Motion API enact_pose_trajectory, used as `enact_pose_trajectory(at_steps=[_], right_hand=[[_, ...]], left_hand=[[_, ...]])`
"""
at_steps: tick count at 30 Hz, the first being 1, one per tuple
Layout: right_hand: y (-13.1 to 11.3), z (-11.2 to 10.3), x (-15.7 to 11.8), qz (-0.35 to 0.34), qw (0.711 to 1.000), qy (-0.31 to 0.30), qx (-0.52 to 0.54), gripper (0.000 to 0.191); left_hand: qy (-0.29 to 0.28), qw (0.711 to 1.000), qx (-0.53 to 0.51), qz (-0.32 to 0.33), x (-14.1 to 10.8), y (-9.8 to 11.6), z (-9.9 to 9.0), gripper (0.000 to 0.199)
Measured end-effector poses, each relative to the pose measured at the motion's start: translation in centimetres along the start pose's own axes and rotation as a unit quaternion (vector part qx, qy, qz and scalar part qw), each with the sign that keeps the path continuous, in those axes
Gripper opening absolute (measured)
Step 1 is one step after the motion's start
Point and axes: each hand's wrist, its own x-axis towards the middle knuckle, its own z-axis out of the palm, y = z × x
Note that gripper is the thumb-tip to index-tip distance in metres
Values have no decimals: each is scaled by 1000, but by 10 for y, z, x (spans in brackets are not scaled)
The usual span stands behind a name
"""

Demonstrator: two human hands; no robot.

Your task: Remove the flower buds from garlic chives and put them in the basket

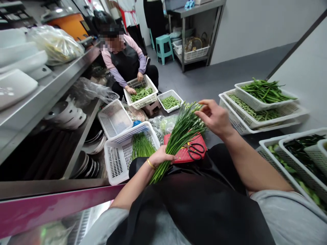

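Observation:
My left hand (162,158), with a gold bangle at the wrist, is wrapped round the lower stems of a bunch of flowering chives (178,131). The bunch slants up and away over my lap, its pale buds at the far end. My right hand (216,117) is at those bud ends, thumb and forefinger curled in on the outer tips. Beneath the bunch is a red plastic board or lid (187,157), partly hidden, with black-handled scissors (196,150) lying on it. To the left, more green chives (141,148) lie in a white slotted basket (116,163).
A co-worker (127,64) sits ahead, both hands in a basket of cut green beans (141,93). A smaller bean basket (170,101) and an empty white basket (114,117) stand nearby. Stacked vegetable baskets (265,102) are at right. A steel shelf (68,80) runs along the left.

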Motion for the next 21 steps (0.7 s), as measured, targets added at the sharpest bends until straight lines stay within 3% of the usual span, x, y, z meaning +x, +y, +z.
enact_pose_trajectory(at_steps=[2, 4, 6, 7, 10, 12, 15, 18, 21], right_hand=[[5, -6, -24, 65, 993, 33, 90, 29], [14, 4, -49, 154, 964, -64, 205, 33], [20, 31, -66, 236, 896, -205, 315, 48], [20, 47, -70, 256, 857, -242, 376, 56], [5, 89, -66, 247, 754, -285, 537, 59], [-10, 100, -55, 239, 711, -281, 599, 52], [-28, 95, -41, 240, 692, -193, 653, 41], [-35, 81, -32, 231, 704, -115, 662, 36], [-37, 70, -26, 224, 723, -94, 646, 35]], left_hand=[[21, 999, -21, 11, 1, 2, -5, 31], [27, 998, -46, 19, 2, 7, -8, 30], [17, 998, -62, 26, 3, 12, -8, 30], [7, 998, -62, 27, 4, 15, -6, 29], [-33, 999, -37, 22, 3, 19, 3, 29], [-49, 998, -18, 20, 0, 18, 8, 30], [-59, 998, 27, 6, -7, 13, 11, 26], [-59, 996, 60, -7, -15, 8, 11, 25], [-49, 995, 81, -5, -20, 6, 12, 26]])
